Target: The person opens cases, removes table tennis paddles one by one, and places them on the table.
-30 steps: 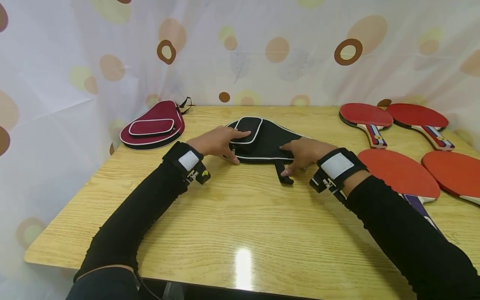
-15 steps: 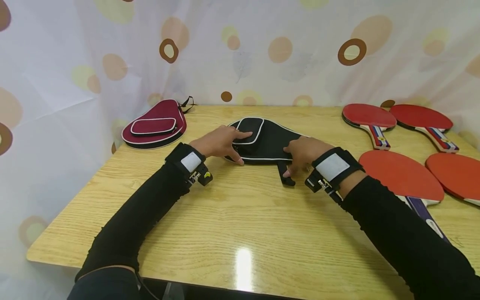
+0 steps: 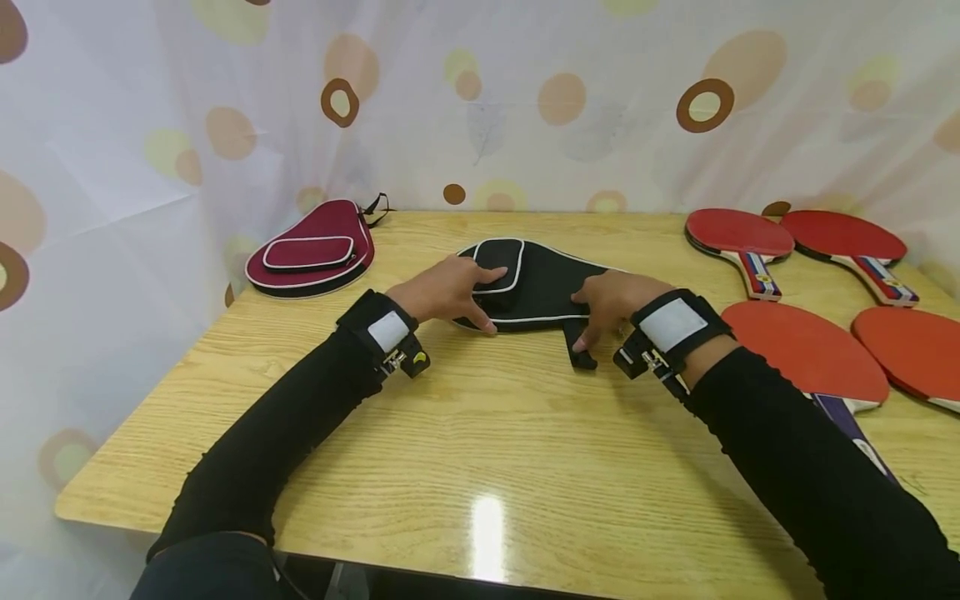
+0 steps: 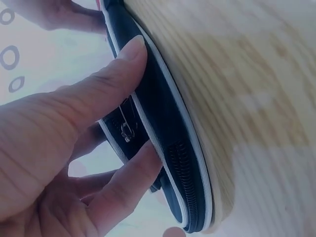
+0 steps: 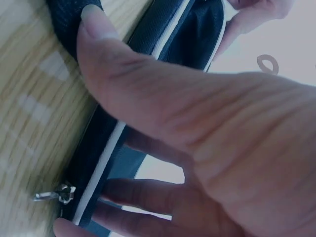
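Note:
A black table tennis bat case [image 3: 551, 283] with white piping lies flat on the table, its pocket [image 3: 498, 254] facing up. My left hand [image 3: 450, 287] holds its wide end, fingers over the pocket and thumb on the near side wall. The left wrist view shows that thumb [image 4: 116, 74] against the wall beside a black zipper [image 4: 181, 168]. At the narrower end my right hand [image 3: 618, 302] grips the case, fingers over the top. Its thumb [image 5: 113, 74] touches the black strap [image 3: 577, 343] at the near edge. A metal zipper pull [image 5: 61, 194] hangs below the right fingers.
A maroon bat case [image 3: 311, 250] lies at the back left of the wooden table [image 3: 420, 475]. Several red bats [image 3: 738, 232] lie on the right, near the right forearm. A patterned curtain [image 3: 525, 158] rises behind the table.
The black case and strap have shifted slightly to the right and toward me, with both hands staying on it. The head view has also drifted a little.

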`<action>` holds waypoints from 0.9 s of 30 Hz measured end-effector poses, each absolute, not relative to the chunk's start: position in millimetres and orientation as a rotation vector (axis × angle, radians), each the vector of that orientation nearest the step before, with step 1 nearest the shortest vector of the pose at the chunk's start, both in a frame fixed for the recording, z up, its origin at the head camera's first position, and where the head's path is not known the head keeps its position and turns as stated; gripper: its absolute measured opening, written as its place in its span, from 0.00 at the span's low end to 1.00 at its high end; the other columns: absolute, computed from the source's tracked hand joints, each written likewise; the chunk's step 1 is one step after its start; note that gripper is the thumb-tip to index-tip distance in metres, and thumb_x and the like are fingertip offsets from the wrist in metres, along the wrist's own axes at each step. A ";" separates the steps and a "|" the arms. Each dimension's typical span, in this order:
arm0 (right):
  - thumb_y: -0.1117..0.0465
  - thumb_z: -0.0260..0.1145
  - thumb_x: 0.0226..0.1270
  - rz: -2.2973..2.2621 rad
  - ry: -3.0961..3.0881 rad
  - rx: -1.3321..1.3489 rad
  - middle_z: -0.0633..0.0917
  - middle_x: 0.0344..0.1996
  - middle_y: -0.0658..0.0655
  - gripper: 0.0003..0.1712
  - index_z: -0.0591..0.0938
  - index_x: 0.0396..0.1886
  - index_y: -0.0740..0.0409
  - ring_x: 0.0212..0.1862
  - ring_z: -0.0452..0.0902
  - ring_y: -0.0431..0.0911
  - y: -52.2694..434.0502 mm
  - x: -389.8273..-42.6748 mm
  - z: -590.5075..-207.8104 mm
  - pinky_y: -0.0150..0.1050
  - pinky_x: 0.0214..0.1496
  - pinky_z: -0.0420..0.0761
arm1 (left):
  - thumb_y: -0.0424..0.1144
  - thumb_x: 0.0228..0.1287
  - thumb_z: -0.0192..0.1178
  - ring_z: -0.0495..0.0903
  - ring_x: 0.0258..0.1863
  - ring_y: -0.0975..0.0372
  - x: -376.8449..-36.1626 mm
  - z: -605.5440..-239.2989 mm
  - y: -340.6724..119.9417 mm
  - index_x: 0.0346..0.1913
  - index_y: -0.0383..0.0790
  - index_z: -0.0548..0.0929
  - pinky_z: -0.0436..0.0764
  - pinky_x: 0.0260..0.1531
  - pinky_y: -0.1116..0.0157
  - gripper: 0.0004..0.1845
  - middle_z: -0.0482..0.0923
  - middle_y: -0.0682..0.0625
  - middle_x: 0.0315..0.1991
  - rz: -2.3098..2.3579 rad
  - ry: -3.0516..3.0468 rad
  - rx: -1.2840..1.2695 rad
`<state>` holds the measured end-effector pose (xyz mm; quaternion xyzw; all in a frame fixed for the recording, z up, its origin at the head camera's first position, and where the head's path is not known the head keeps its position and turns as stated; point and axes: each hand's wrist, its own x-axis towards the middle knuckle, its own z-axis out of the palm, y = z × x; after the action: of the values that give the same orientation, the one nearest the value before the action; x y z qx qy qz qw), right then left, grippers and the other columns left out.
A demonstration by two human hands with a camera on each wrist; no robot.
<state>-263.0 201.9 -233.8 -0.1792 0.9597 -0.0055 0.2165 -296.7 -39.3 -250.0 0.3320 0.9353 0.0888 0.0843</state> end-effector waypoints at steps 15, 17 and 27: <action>0.41 0.67 0.69 -0.103 2.719 -0.490 0.65 0.72 0.74 0.49 0.63 0.75 0.71 0.73 0.57 0.70 210.7 -272.0 -241.2 0.63 0.71 0.61 | 0.51 0.54 0.77 0.72 0.42 0.56 -281.7 -252.1 -24.0 0.75 0.38 0.66 0.71 0.43 0.64 0.49 0.75 0.43 0.26 0.255 2.896 0.916; 0.40 0.66 0.70 -0.159 2.744 -0.473 0.65 0.72 0.74 0.49 0.63 0.75 0.71 0.73 0.58 0.69 208.2 -270.8 -243.2 0.63 0.71 0.62 | 0.51 0.53 0.78 0.75 0.43 0.55 -279.0 -252.2 -20.4 0.74 0.37 0.66 0.72 0.41 0.65 0.49 0.81 0.39 0.36 0.271 2.912 0.912; 0.48 0.52 0.81 -0.248 2.811 -0.584 0.78 0.62 0.71 0.32 0.74 0.67 0.71 0.65 0.72 0.66 189.5 -267.0 -248.0 0.60 0.65 0.72 | 0.54 0.54 0.76 0.74 0.66 0.45 -276.6 -254.4 -8.7 0.73 0.32 0.67 0.73 0.64 0.56 0.49 0.75 0.37 0.65 0.222 2.961 0.882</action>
<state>-267.0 189.5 -248.0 -0.2011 0.9672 -0.0854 0.1297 -276.6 -8.7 -254.4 0.2845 0.9557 0.0718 0.0220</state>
